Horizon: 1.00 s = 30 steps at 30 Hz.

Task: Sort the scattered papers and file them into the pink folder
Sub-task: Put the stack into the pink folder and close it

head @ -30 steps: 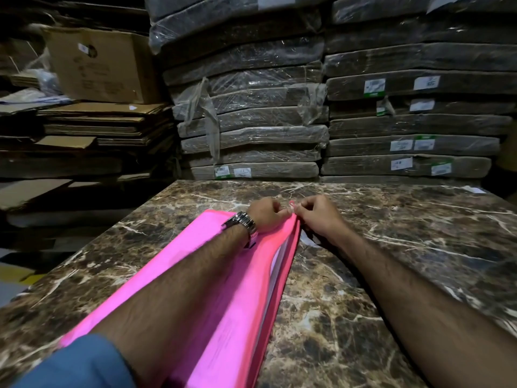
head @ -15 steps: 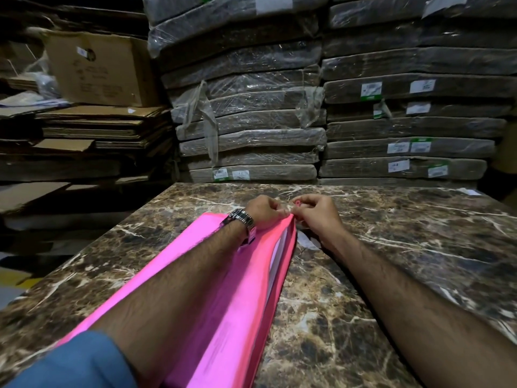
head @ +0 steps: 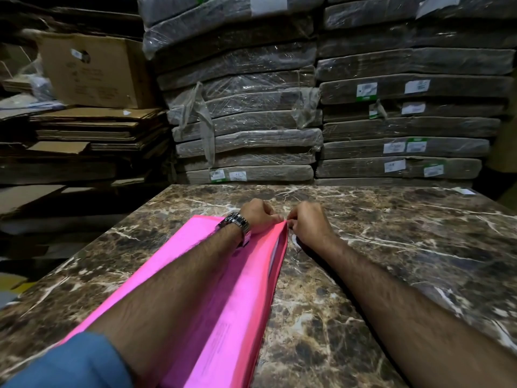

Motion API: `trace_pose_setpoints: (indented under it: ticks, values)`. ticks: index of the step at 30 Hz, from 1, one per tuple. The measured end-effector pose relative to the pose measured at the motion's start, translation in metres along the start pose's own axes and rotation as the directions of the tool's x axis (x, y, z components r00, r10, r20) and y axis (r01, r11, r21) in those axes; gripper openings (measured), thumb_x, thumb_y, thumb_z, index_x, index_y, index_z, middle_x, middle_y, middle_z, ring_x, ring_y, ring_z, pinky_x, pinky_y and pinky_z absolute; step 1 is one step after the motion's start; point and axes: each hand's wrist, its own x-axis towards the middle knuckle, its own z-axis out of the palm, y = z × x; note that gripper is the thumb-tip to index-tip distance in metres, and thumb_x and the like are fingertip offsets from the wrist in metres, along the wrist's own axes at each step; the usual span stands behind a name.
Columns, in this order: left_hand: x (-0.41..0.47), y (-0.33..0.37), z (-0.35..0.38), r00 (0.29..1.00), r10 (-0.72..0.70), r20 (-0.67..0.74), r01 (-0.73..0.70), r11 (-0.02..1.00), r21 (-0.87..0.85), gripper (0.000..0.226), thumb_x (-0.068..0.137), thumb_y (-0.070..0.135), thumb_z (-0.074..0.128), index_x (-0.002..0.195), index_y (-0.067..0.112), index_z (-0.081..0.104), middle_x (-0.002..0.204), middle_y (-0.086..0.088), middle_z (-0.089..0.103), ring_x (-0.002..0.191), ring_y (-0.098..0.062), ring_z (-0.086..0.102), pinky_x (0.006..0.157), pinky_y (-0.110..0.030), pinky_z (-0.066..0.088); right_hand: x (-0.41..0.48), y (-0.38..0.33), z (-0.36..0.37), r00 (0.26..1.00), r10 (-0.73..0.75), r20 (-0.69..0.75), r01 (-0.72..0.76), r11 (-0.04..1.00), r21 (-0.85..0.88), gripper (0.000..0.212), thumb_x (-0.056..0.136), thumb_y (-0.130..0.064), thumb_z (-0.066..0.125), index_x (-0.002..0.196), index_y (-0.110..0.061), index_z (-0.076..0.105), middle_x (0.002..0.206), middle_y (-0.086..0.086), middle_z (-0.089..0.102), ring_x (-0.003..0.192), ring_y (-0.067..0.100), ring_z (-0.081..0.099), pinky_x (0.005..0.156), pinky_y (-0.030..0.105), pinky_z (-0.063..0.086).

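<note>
1. The pink folder [head: 244,289] lies flat on the marble table [head: 391,247], long edge pointing away from the person.
2. The left hand [head: 258,217] pinches the folder's far right corner, fingers curled.
3. The right hand [head: 306,224] pinches the same corner from the opposite side.

The pink folder [head: 240,303] lies flat on the brown stone table [head: 391,219]. It is long and bright and reaches from the near edge to the middle. Its right side gapes a little, and white papers [head: 275,249] peek out from inside.
</note>
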Motion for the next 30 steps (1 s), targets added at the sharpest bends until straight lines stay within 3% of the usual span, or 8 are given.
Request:
trace_pose_setpoints:
  ticks: [8, 11, 14, 17, 20, 23, 26, 30]
  values:
    - [0.001, 0.003, 0.005, 0.994, -0.106, -0.027, 0.102, 0.988, -0.118, 0.022, 0.079, 0.029, 0.075, 0.081, 0.007, 0.074, 0.07, 0.0, 0.062, 0.061, -0.01, 0.052, 0.05, -0.02, 0.038, -0.012, -0.007, -0.01, 0.998, -0.061, 0.002, 0.061, 0.993, -0.104, 0.009, 0.085, -0.008, 0.07, 0.091, -0.008, 0.076, 0.088, 0.007, 0.074, 0.081, 0.017, 0.067, 0.069, 0.023, 0.052]
    - [0.002, 0.002, 0.005, 0.986, -0.157, -0.061, 0.15, 0.982, -0.114, 0.023, 0.08, 0.028, 0.074, 0.068, 0.009, 0.07, 0.062, 0.001, 0.058, 0.056, -0.011, 0.051, 0.05, -0.022, 0.038, -0.027, -0.012, -0.016, 0.992, -0.101, 0.071, 0.105, 0.993, -0.06, 0.009, 0.085, -0.01, 0.069, 0.09, -0.01, 0.077, 0.086, 0.004, 0.075, 0.078, 0.014, 0.066, 0.069, 0.02, 0.048]
    - [0.004, -0.004, 0.007, 0.968, -0.201, -0.148, 0.194, 0.979, -0.061, 0.023, 0.077, 0.034, 0.075, 0.066, 0.014, 0.07, 0.073, -0.003, 0.067, 0.075, -0.02, 0.064, 0.073, -0.028, 0.051, -0.054, -0.021, -0.023, 0.972, -0.158, 0.176, 0.158, 0.987, 0.013, 0.011, 0.084, -0.008, 0.066, 0.084, -0.009, 0.077, 0.082, 0.004, 0.075, 0.076, 0.013, 0.068, 0.072, 0.025, 0.054]
    - [0.008, -0.007, 0.014, 0.95, -0.221, -0.222, 0.219, 0.975, -0.032, 0.032, 0.074, 0.041, 0.076, 0.053, 0.02, 0.061, 0.081, -0.004, 0.071, 0.089, -0.025, 0.066, 0.095, -0.044, 0.048, -0.081, -0.021, -0.035, 0.952, -0.167, 0.257, 0.164, 0.986, 0.034, 0.01, 0.085, -0.012, 0.067, 0.081, -0.009, 0.076, 0.08, 0.001, 0.074, 0.073, 0.011, 0.067, 0.066, 0.024, 0.053]
    - [0.001, 0.002, 0.01, 0.977, -0.121, -0.176, 0.149, 0.976, 0.158, 0.028, 0.086, 0.042, 0.064, 0.084, 0.015, 0.074, 0.099, -0.009, 0.072, 0.099, -0.029, 0.064, 0.092, -0.037, 0.048, -0.091, -0.015, -0.042, 0.963, -0.134, 0.233, 0.127, 0.991, 0.041, 0.01, 0.084, -0.016, 0.068, 0.081, -0.014, 0.077, 0.079, -0.003, 0.074, 0.072, 0.007, 0.066, 0.06, 0.014, 0.047]
    - [-0.02, 0.016, 0.003, 0.995, 0.063, -0.078, -0.037, 0.954, 0.299, 0.036, 0.093, 0.039, 0.053, 0.117, 0.015, 0.064, 0.119, -0.011, 0.064, 0.116, -0.028, 0.051, 0.097, -0.034, 0.041, -0.086, -0.008, -0.042, 0.989, -0.059, 0.136, 0.048, 0.996, 0.08, 0.01, 0.082, -0.014, 0.07, 0.08, -0.015, 0.079, 0.076, -0.002, 0.075, 0.067, 0.007, 0.065, 0.054, 0.004, 0.038]
    - [-0.058, 0.02, 0.0, 0.955, 0.287, 0.071, -0.295, 0.911, 0.287, 0.027, 0.091, 0.031, 0.058, 0.114, 0.019, 0.065, 0.114, -0.006, 0.063, 0.108, -0.021, 0.052, 0.087, -0.029, 0.041, -0.082, -0.004, -0.042, 0.996, -0.017, 0.087, 0.006, 0.992, 0.124, 0.008, 0.078, -0.012, 0.073, 0.079, -0.015, 0.08, 0.074, -0.002, 0.076, 0.065, 0.005, 0.064, 0.053, 0.002, 0.038]
    - [-0.093, 0.008, 0.017, 0.924, 0.354, 0.145, -0.382, 0.877, 0.291, 0.034, 0.091, 0.033, 0.045, 0.118, 0.026, 0.064, 0.115, -0.005, 0.063, 0.109, -0.023, 0.054, 0.089, -0.04, 0.048, -0.084, -0.007, -0.041, 0.997, -0.005, 0.077, -0.003, 0.994, 0.105, 0.01, 0.08, -0.009, 0.07, 0.076, -0.013, 0.079, 0.074, 0.0, 0.075, 0.066, 0.01, 0.066, 0.053, 0.009, 0.041]
